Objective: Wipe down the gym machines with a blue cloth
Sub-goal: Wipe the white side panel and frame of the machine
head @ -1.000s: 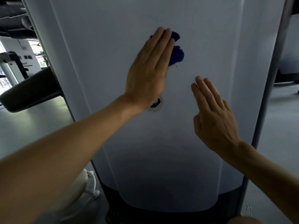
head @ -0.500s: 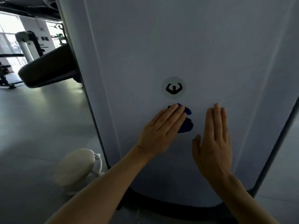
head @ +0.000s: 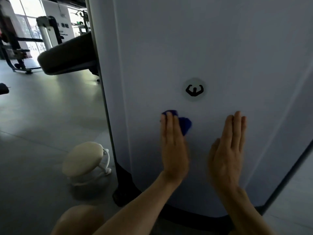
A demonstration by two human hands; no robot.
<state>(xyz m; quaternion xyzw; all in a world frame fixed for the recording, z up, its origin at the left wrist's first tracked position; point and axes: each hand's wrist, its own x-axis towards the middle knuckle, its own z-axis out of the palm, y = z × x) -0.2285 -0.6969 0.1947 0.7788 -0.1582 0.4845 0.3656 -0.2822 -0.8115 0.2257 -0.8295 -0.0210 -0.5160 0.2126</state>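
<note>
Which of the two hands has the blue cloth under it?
The left hand: the blue cloth peeks out beneath its flat fingers. The right hand lies bare on the white panel.

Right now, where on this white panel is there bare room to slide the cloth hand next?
Bare white machine panel lies above the round black logo badge and between both hands. It is crowded where the left hand presses the blue cloth, and at the right hand.

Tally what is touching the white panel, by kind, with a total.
Hands: 2, left hand and right hand
Cloths: 1, blue cloth
Total: 3 on the panel
</note>
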